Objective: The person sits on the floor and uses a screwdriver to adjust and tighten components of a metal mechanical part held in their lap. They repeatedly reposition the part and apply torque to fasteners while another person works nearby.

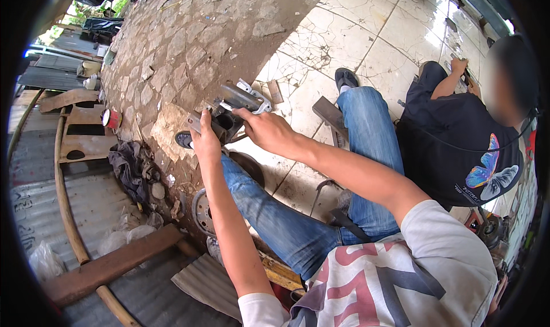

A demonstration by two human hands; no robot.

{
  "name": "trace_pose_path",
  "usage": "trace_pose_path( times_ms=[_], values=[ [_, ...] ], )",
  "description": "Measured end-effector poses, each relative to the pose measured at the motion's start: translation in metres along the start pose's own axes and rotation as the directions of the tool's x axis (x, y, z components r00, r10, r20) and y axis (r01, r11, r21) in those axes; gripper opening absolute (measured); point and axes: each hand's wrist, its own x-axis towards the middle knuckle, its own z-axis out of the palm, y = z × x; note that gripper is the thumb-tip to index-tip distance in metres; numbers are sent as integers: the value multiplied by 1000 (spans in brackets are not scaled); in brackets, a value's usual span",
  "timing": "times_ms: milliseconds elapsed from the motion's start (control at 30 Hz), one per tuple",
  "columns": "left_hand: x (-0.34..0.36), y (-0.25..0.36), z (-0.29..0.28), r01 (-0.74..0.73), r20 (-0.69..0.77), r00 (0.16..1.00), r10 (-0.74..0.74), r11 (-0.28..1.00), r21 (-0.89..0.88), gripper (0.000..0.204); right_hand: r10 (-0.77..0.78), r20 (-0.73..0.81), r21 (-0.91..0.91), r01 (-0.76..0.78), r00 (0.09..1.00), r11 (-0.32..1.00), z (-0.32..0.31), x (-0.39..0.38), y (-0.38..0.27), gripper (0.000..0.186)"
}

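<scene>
In front of my knees is a dark grey metal assembly (229, 119) with a round opening and a thick cylindrical part (240, 97). My left hand (206, 139) is closed around its left side, where a flat grey metal piece (196, 121) shows by the fingers. My right hand (266, 133) grips the near right side, its index finger and thumb against the metal. A silver bracket-like part (255, 93) sits at the far right of the assembly. The assembly's exact kind cannot be made out, and its underside is hidden by my hands.
A person in a black shirt (458, 149) crouches at the right, hands on a small object. A dark metal bar (329, 114) lies on the cracked tiles (344, 35). A wheel rim (201, 212), dark cloth (133, 165), red can (111, 118) and wooden beam (114, 264) are at the left.
</scene>
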Motion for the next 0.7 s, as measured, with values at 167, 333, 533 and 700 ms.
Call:
trace_pose_path(
  times_ms=[167,333,533,700],
  values=[
    [13,3,0,89,-12,996,-89,996,4,70,15,18,-112,-13,1000,994,-3,-5,6,43],
    [3,11,13,12,1,1000,-12,993,116,78,37,37,-124,-32,999,992,-5,1,13,47],
    [-10,18,26,13,-25,1000,-13,1000,20,79,-1,27,-138,5,1000,990,-7,9,24,50],
    [5,17,14,64,32,998,-62,995,-79,84,-7,64,-190,19,998,982,-15,3,14,54]
  ],
)
